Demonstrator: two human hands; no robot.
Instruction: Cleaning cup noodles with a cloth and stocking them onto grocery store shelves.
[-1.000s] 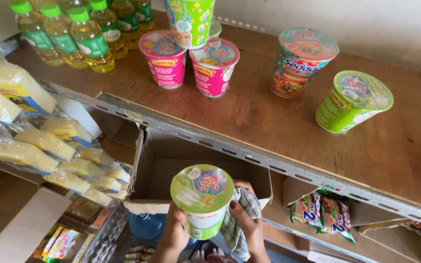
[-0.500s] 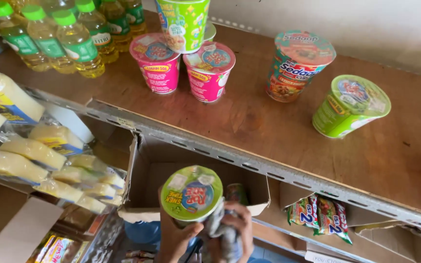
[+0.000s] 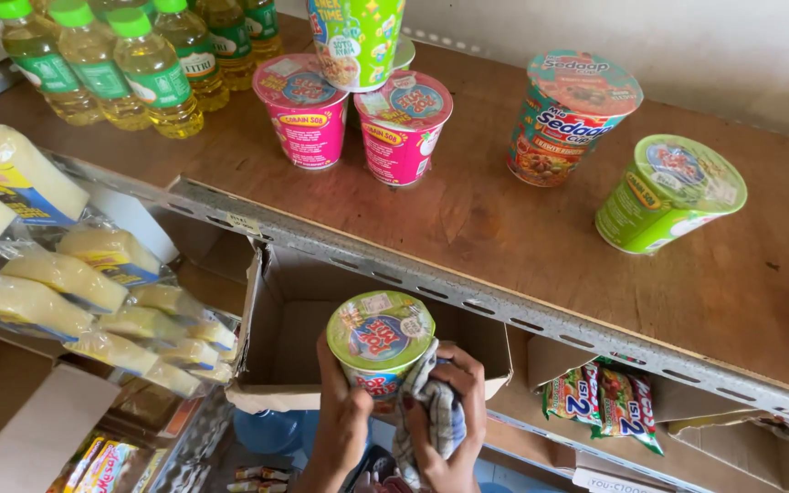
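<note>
My left hand (image 3: 340, 422) grips a green noodle cup (image 3: 379, 340) with a round foil lid, held upright below the wooden shelf's front edge. Against the cup's right side, my right hand (image 3: 454, 429) presses a checked cloth (image 3: 428, 413). The cup hangs over an open cardboard box (image 3: 267, 342). On the wooden shelf (image 3: 504, 237) above stand two pink noodle cups (image 3: 358, 119) with a green cup (image 3: 358, 36) stacked on them, an orange-and-teal cup (image 3: 568, 114), and another green cup (image 3: 667, 194) standing alone at the right.
Several bottles of yellow oil (image 3: 120, 64) stand at the shelf's back left. Yellow pouches in clear wrap (image 3: 75, 274) hang at the left. A metal shelf rail (image 3: 522, 315) runs across. Green snack packets (image 3: 604, 402) lie on the lower level at the right.
The cup has tilted from leaning back to upright and sits slightly lower. My right hand has moved the cloth along its side. The view has drifted a little.
</note>
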